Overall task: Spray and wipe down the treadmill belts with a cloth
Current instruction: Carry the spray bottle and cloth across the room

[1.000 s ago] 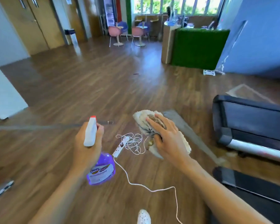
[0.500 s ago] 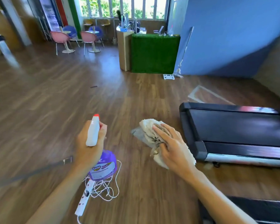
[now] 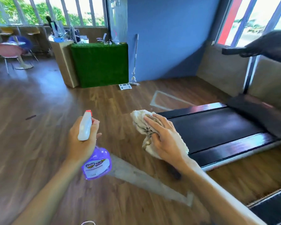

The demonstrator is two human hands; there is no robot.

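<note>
Since half a second back, view swings right: treadmill belt [image 3: 212,127] now lies just beyond the right grip, and the white cable coil that lay under the left grip is gone from sight, bar a loop at the bottom edge.

Left hand [image 3: 81,140] clenched round the neck of the spray bottle [image 3: 94,158]; white trigger head points up and away, purple body hangs below the palm. Nozzle aims at open floor [image 3: 39,143], not at the belt.

Right hand [image 3: 162,137] grasps the bunched cloth [image 3: 141,122], fingers spread over its top; cloth is in the air, apart from the belt, near its left end.

Judgement: approach stage. No spray on the belt yet, no wiping. Next step needs the bottle turned right toward the belt.

Outward from the grips: a second treadmill [image 3: 272,207] shows at lower right, below the right forearm. Pale tape marks [image 3: 144,177] cross the floor beneath both grips. Far behind, a green-fronted table [image 3: 101,64] and a mop [image 3: 134,62] against the blue wall [image 3: 169,38]. Nothing stands between grips and belt.
</note>
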